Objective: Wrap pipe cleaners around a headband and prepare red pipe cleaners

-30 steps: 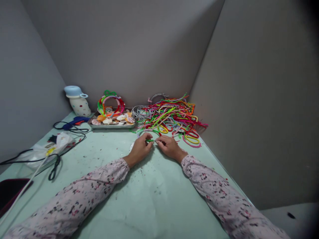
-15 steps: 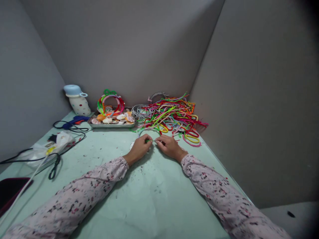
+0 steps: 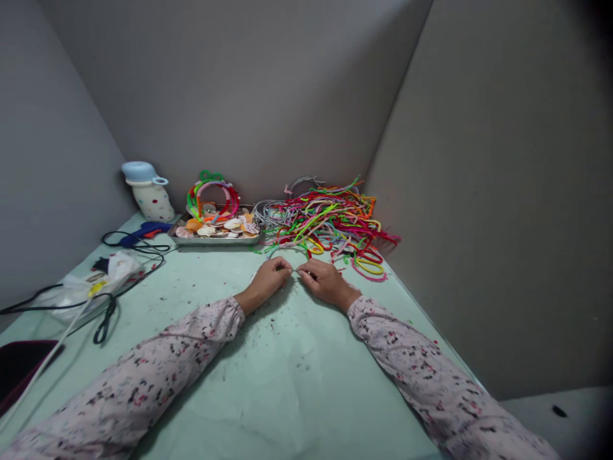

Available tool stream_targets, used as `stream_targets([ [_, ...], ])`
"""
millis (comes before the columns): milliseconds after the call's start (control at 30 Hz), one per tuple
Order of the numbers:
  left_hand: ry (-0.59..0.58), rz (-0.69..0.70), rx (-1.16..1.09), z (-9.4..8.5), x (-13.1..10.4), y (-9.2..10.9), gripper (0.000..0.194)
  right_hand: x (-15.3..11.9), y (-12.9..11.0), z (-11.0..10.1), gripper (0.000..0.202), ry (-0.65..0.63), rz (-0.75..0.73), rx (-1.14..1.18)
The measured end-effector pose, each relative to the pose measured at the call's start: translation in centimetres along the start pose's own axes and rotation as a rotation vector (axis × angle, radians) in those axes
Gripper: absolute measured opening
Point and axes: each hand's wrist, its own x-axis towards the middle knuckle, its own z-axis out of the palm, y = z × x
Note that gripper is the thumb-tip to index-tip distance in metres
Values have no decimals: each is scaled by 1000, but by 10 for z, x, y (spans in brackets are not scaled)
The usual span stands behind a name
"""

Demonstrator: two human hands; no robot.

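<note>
Both of my hands meet over the middle of the table, fingertips almost touching. My left hand (image 3: pixel 272 275) is closed in a pinch, and my right hand (image 3: pixel 324 279) pinches from the other side. Between them they hold a thin hoop (image 3: pixel 309 254), whose arc shows just beyond the fingers, partly covered in red and green fuzzy stem. A short thin tip, like wire, shows in the small gap between the fingertips. Most of the hoop's near side is hidden by my fingers. Just beyond lies a tangled pile of colourful pipe cleaners (image 3: pixel 335 214).
A metal tray (image 3: pixel 215 242) of seashells (image 3: pixel 207 231) carries finished-looking fuzzy rings (image 3: pixel 234 201). Beside it lie coiled grey wires (image 3: pixel 271 215). On the left are a spotted bottle (image 3: pixel 152 199), a plastic bag (image 3: pixel 117 271) and black cables (image 3: pixel 108 316). Grey partitions (image 3: pixel 258 96) enclose the table (image 3: pixel 297 383).
My left hand has shifted and turned slightly, and the green bit seen at its fingers is now hidden. My right hand stays nearly in place.
</note>
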Motion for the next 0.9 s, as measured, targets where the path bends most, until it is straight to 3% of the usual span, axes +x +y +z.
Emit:
stream_targets([
  [533, -26, 43, 5, -3, 3, -7, 10, -1, 0, 0, 16, 13, -3, -2],
  [900, -24, -4, -101, -2, 1, 0, 10, 0, -1, -1, 17, -1, -15, -15],
])
